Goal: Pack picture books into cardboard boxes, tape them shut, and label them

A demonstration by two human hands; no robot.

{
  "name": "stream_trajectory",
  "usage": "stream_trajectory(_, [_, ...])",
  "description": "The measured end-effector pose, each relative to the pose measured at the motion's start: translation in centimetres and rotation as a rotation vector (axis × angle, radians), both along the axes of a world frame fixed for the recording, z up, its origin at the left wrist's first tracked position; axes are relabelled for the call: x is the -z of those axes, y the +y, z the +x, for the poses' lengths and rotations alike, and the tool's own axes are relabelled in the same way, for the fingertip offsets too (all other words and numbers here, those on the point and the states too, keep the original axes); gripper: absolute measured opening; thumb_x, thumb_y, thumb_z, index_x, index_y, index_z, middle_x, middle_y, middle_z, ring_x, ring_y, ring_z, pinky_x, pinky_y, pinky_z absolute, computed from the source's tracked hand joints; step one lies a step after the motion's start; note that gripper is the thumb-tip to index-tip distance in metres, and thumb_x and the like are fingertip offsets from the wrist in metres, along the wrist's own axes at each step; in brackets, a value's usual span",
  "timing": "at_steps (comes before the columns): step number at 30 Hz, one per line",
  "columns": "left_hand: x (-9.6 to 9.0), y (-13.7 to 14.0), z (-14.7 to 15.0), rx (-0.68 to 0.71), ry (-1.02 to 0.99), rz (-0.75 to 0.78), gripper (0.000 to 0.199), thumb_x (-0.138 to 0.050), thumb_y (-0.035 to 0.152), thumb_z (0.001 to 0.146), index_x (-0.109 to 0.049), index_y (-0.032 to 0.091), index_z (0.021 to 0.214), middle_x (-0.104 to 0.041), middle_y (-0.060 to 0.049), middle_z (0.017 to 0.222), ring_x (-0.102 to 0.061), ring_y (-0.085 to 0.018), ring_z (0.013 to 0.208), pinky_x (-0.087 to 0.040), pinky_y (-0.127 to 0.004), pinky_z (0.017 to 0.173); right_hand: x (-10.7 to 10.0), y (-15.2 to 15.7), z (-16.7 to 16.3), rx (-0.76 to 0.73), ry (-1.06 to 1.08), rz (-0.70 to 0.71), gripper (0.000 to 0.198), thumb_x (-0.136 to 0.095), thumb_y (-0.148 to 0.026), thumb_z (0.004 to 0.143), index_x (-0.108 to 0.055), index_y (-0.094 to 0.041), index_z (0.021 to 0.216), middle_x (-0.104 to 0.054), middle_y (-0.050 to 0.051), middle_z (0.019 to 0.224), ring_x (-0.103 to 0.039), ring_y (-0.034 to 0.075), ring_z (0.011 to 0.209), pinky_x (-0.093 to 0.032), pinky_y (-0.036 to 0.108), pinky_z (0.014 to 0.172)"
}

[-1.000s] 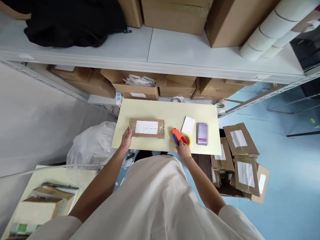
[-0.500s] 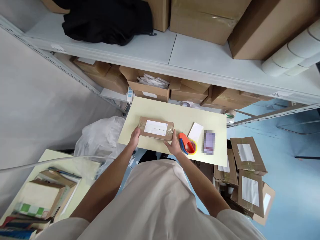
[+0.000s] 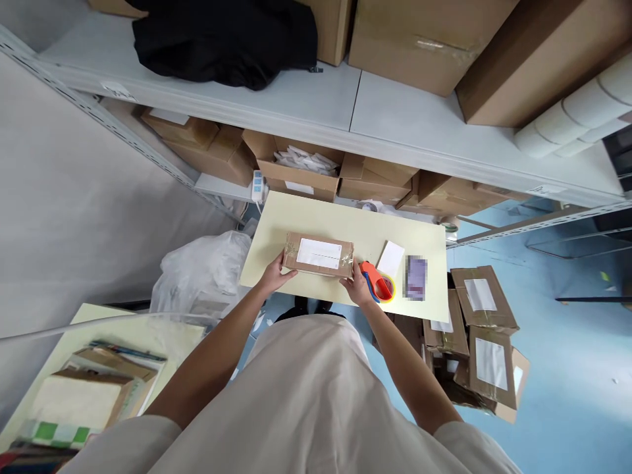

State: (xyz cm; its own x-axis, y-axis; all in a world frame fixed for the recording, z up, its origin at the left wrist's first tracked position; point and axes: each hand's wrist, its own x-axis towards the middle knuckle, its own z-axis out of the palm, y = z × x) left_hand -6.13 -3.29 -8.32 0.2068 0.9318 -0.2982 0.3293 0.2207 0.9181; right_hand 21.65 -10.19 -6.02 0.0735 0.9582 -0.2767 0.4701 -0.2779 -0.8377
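Note:
A long brown cardboard box [image 3: 292, 245] with clear tape on its ends and a white label [image 3: 320, 253] on top is held between my two hands over the pale yellow table [image 3: 276, 214]. My left hand [image 3: 278, 272] grips its left end, thumb along the near edge. At the right end, my right hand [image 3: 356, 284] is closed against the side. Just right of that hand lies an orange and blue tape dispenser [image 3: 371, 273] with a yellow-edged roll. Beyond it are a white paper slip [image 3: 391, 257] and a pixelated purple object [image 3: 416, 278].
A grey shelf [image 3: 296, 99] with cartons and black cloth [image 3: 222, 39] spans the far side. Labelled parcels [image 3: 491, 365] are piled at the right on the blue floor. White plastic bags [image 3: 197, 270] and a side table with books [image 3: 74, 401] are at left.
The box and both hands appear slightly farther right in view, while the camera view has shifted a little. My left thumb now lies along the box's near edge.

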Motion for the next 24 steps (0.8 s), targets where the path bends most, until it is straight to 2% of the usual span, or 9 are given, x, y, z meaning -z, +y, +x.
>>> stream_trajectory(6, [0.6, 0.3, 0.1, -0.005, 0.054, 0.006, 0.076, -0.071, 0.037, 0.069, -0.045, 0.023, 0.139, -0.062, -0.01, 0.127, -0.06, -0.027, 0.113, -0.049, -0.042, 0.094, -0.8, 0.5, -0.6, 0.058, -0.09, 0.039, 0.074, -0.051, -0.015, 0.082, -0.023, -0.022, 0.15, -0.059, 0.013, 0.129, -0.059, 0.024, 0.113, -0.05, 0.042, 0.095])
stream_trajectory(13, [-1.5, 2.7, -0.4, 0.019, 0.059, 0.096, 0.051, -0.063, 0.045, 0.075, -0.059, 0.018, 0.118, -0.067, -0.011, 0.111, -0.065, -0.025, 0.096, -0.055, -0.038, 0.082, -3.0, 1.9, -0.3, 0.048, -0.149, -0.012, 0.058, -0.048, -0.026, 0.087, -0.036, -0.026, 0.144, -0.064, 0.009, 0.12, -0.066, 0.018, 0.089, -0.055, 0.032, 0.078])
stream_trajectory(19, [-3.7, 4.4, -0.3, -0.068, 0.049, 0.147, 0.051, -0.059, 0.048, 0.079, -0.054, 0.015, 0.117, -0.067, -0.014, 0.111, -0.066, -0.02, 0.083, -0.054, -0.034, 0.077, -5.0, 3.1, -0.7, 0.15, -0.165, -0.036, 0.045, -0.033, -0.041, 0.095, -0.045, -0.023, 0.134, -0.064, 0.008, 0.119, -0.065, 0.016, 0.093, -0.051, 0.028, 0.078])
stream_trajectory(24, [-4.5, 5.4, 0.7, -0.06, 0.151, 0.06, 0.042, -0.055, 0.045, 0.084, -0.059, 0.017, 0.115, -0.069, -0.011, 0.107, -0.066, -0.022, 0.089, -0.052, -0.031, 0.077, -5.0, 4.3, -1.0, 0.286, -0.085, -0.135, 0.047, -0.028, -0.05, 0.094, -0.056, -0.025, 0.122, -0.066, 0.008, 0.119, -0.063, 0.018, 0.103, -0.05, 0.03, 0.082])
